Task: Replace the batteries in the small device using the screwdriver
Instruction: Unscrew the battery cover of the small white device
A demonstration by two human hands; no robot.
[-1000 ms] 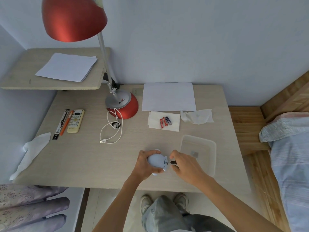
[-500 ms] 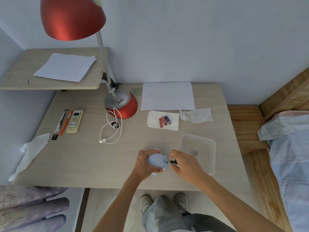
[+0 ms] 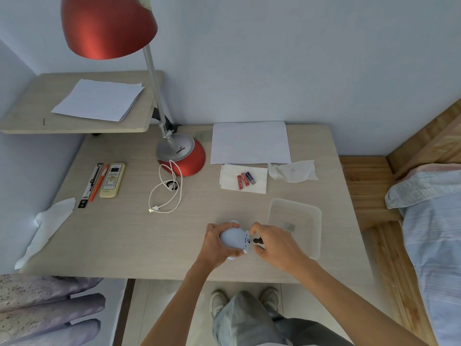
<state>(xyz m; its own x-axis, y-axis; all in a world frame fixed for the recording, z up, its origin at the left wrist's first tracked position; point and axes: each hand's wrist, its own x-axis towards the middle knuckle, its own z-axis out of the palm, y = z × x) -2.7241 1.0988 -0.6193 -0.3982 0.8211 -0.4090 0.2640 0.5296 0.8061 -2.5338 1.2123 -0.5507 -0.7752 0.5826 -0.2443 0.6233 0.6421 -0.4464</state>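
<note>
Head view.
Device: pale blue, near the front edge of the surface, clasped by the curled fingers of the left grip.
Screwdriver: dark handle, pinched in the right grip, tip set against the device's right end.
Batteries: three, laid on a tissue well beyond both grips.
Tray: clear, placed just right of the right grip.

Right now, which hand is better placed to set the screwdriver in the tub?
Right. The right hand pinches the screwdriver, with the clear tub beside it; the left hand grips the device.
</note>
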